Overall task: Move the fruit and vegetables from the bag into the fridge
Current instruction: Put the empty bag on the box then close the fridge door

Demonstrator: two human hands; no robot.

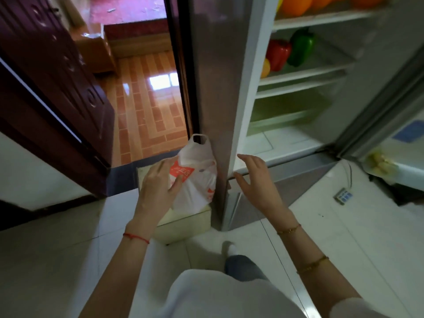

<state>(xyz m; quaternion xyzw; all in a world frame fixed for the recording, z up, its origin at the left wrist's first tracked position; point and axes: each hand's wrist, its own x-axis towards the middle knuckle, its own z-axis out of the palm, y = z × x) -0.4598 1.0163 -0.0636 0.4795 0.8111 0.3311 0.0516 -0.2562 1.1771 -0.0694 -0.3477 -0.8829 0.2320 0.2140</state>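
A white plastic bag with red print stands on a pale box on the floor, against the fridge's left side. My left hand is spread over the bag's left side, touching it, fingers apart. My right hand hovers open to the right of the bag, in front of the fridge's lower edge, holding nothing. The fridge stands open. A red pepper, a green pepper and a yellow fruit sit on its middle shelf. Orange fruit lies on the shelf above.
The fridge door swings open at right, with pale items in its lower rack. A dark wooden door stands open at left onto an orange tiled floor. A small grey device lies on the white tiles. My foot is near the box.
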